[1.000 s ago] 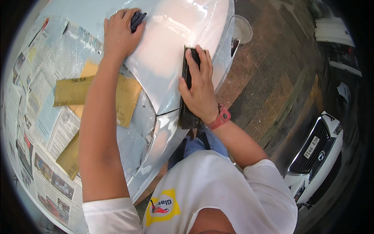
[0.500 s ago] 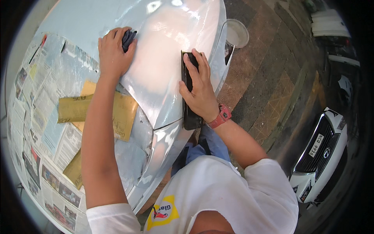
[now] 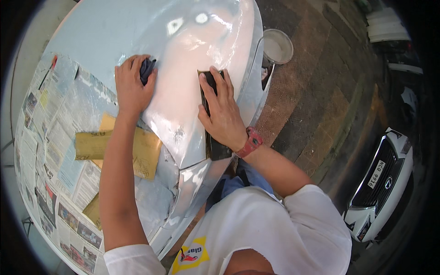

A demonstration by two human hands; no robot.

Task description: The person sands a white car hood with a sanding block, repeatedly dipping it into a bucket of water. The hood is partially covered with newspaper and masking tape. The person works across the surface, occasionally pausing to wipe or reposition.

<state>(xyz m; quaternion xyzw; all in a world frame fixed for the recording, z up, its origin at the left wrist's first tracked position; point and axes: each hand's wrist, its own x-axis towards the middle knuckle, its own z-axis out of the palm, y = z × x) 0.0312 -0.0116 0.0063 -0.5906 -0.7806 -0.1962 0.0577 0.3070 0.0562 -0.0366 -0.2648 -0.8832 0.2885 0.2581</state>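
Note:
My left hand [image 3: 132, 89] is closed around a crumpled dark blue rag [image 3: 147, 71], resting on a wet, glossy car body panel [image 3: 176, 94]. The panel is pale blue-grey with broad whitish-pink patches. To the right, my right hand [image 3: 223, 120] lies over a long black sanding block [image 3: 217, 149], thumb on its left side and fingers across its top. The block sits flat on the panel, its near end by the seam at the panel's lower corner. Its underside is hidden.
Newspaper sheets [image 3: 55, 123] cover the panel on the left. On them lie tan sandpaper sheets [image 3: 91, 145], partly under my left forearm. A round bucket [image 3: 290, 51] of cloudy liquid stands on the patterned floor [image 3: 279, 103] beyond the panel edge. A white car [image 3: 398, 192] is at the right.
The sanding block has slid left and slightly farther away across the panel under my right hand. My left hand keeps hold of the rag. The whole view has shifted a little.

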